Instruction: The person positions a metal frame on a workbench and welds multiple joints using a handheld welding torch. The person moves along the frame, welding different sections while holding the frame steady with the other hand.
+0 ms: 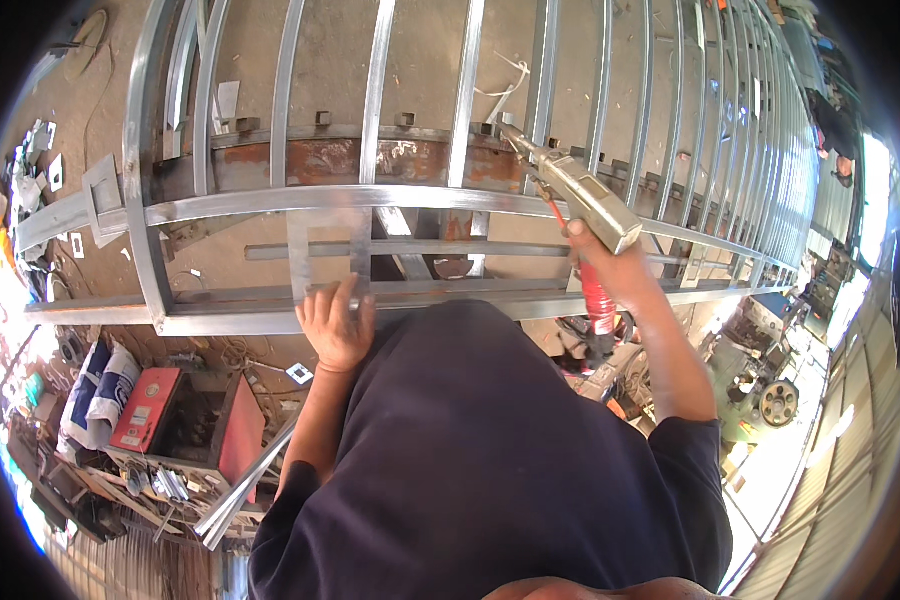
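Note:
My left hand (335, 318) is closed at the lower edge of a thin square metal plate (300, 250) with a cut-out. The plate lies or stands against the near rails of a large steel frame (270, 203); its outline is blurred. In my right hand (610, 268) is a welding gun (580, 192) with a boxy metal body, a long nozzle and a red-wrapped handle. My fingers wrap round that handle below the body. The nozzle points up and left across the frame's bars, and a thin red line runs beside it.
Another square plate with a cut-out (102, 200) hangs at the frame's left corner. A rusty beam (320, 160) lies beneath the bars. At lower left are a red metal box (148, 410) and loose metal strips (245, 490). A machine with a wheel (778, 403) stands at right.

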A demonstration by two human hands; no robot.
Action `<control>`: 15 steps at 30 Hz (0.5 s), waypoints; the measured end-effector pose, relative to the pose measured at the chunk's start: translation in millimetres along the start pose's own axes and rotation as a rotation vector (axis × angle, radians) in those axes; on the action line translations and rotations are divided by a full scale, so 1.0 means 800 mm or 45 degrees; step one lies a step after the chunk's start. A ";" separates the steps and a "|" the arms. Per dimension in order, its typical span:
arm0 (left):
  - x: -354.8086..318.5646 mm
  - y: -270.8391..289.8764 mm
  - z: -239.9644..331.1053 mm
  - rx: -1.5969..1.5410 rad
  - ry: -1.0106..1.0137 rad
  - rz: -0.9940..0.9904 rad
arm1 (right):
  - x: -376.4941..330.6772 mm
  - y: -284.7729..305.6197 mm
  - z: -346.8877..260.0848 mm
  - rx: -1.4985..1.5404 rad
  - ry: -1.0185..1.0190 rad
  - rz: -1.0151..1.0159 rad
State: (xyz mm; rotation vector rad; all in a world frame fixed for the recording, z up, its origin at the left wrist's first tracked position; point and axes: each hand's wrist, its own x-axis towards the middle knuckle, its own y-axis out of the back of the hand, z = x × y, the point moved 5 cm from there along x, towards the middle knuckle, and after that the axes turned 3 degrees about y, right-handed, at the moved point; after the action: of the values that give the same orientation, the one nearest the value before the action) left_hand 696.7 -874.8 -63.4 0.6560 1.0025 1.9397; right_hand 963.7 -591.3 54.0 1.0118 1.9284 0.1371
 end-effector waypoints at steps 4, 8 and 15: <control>0.004 -0.013 -0.002 0.146 0.067 0.115 | 0.008 -0.014 0.007 0.229 0.054 -0.058; 0.003 -0.015 -0.002 0.231 0.127 0.108 | 0.017 -0.007 0.025 0.067 0.185 -0.032; 0.005 -0.018 0.001 0.260 0.123 0.092 | 0.023 -0.003 0.030 -0.042 0.143 -0.045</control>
State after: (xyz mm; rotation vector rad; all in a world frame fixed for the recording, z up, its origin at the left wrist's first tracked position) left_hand 701.4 -866.4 -74.8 0.7266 1.2647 1.9632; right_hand 976.0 -587.1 26.7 0.9652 2.0378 0.2092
